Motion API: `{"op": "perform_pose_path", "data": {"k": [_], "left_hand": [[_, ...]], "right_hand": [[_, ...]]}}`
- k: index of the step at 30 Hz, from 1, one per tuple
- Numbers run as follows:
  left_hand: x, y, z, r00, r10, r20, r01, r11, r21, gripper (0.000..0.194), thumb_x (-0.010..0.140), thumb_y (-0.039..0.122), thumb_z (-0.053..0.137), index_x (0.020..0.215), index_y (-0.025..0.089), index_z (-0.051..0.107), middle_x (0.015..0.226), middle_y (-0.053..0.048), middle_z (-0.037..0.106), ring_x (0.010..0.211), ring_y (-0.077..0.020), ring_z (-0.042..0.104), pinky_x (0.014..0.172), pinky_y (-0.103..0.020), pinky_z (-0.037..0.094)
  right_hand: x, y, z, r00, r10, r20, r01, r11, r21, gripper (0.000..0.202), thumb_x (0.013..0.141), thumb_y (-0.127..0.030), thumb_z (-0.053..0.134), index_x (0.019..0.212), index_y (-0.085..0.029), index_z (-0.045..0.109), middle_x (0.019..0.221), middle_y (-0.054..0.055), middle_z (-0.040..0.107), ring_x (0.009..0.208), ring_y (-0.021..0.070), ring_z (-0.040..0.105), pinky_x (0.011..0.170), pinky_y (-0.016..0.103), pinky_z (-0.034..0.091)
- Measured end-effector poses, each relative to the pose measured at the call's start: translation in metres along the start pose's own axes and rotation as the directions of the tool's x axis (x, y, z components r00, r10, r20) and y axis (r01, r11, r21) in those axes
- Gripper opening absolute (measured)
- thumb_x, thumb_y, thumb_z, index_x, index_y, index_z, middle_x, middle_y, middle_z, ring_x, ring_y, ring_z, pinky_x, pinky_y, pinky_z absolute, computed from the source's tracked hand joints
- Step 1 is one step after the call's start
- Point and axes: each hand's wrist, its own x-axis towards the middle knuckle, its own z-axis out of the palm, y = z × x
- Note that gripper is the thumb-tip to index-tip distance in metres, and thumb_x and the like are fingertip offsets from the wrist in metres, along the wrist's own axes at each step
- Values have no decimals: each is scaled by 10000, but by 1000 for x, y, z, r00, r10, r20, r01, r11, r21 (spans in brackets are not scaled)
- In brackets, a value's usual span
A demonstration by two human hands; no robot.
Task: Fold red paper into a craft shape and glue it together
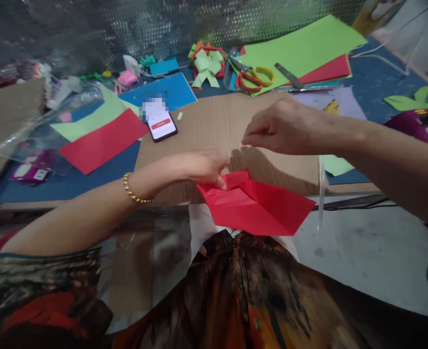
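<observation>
A folded sheet of red paper (pixel 250 206) juts over the table's front edge above my lap. My left hand (pixel 208 167) pinches its upper left part, with the thumb on top of the folds. Beyond the paper and to its right, my right hand (pixel 272 127) hangs over the cardboard (pixel 203 121), apart from the red paper. Its fingers are curled and pressed together; whether anything small sits between them is hidden. A shadow falls on the cardboard below it.
A phone (pixel 161 123) lies left on the cardboard beside a red paper strip (pixel 105 140). Scissors (pixel 252 77) with red and yellow handles rest on green sheets (pixel 308 48) at the back. A light green paper bow (pixel 207 67) stands near a perforated metal panel (pixel 185 29).
</observation>
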Motion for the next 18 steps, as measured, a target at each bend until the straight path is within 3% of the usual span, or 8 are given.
{"op": "perform_pose_path", "data": {"k": [2,4,7,11,14,18], "left_hand": [[-2,1,-1,1000,-18,-1,18,1000,-1,213,887,370,699,967,173,710,927,-80,722,803,-196,609,637,-303,382],[-3,2,-2,1000,-27,-15,27,1000,14,239,895,381,690,1004,171,719,975,-100,728,859,-222,627,655,-313,397],[-4,3,-3,1000,-10,-14,11,999,41,262,902,390,681,1031,167,730,1011,-119,727,900,-246,634,679,-330,412],[-2,3,-2,1000,-10,-16,11,998,60,253,888,392,691,1015,176,728,954,-106,714,869,-238,623,666,-327,407],[-1,2,-3,1000,-11,-22,13,998,65,228,878,402,708,971,193,711,899,-77,694,821,-214,605,640,-309,393],[-1,3,-4,1000,-11,-24,13,998,68,209,878,398,707,929,196,691,896,-75,678,808,-210,601,645,-311,404]], "right_hand": [[-2,1,1,996,62,68,-58,996,-67,318,1002,-352,584,859,-170,802,825,59,763,712,159,633,668,310,403],[-6,-1,5,987,42,155,-35,998,-44,282,990,-350,592,901,-186,804,807,43,762,669,139,612,633,292,391],[-12,-8,7,974,-10,225,-1,999,48,244,958,-274,595,1070,-206,801,924,49,801,717,147,656,634,278,415],[-17,-15,8,936,55,348,-103,987,121,353,894,-304,698,1238,-230,724,1032,60,805,785,192,711,619,291,443],[-17,-18,14,936,60,348,-114,984,138,445,863,-321,728,1291,-219,667,1050,71,793,830,206,721,649,293,456],[-12,-21,26,951,51,306,-90,989,115,382,869,-309,708,1235,-212,661,1104,82,780,898,213,709,703,293,442]]}}
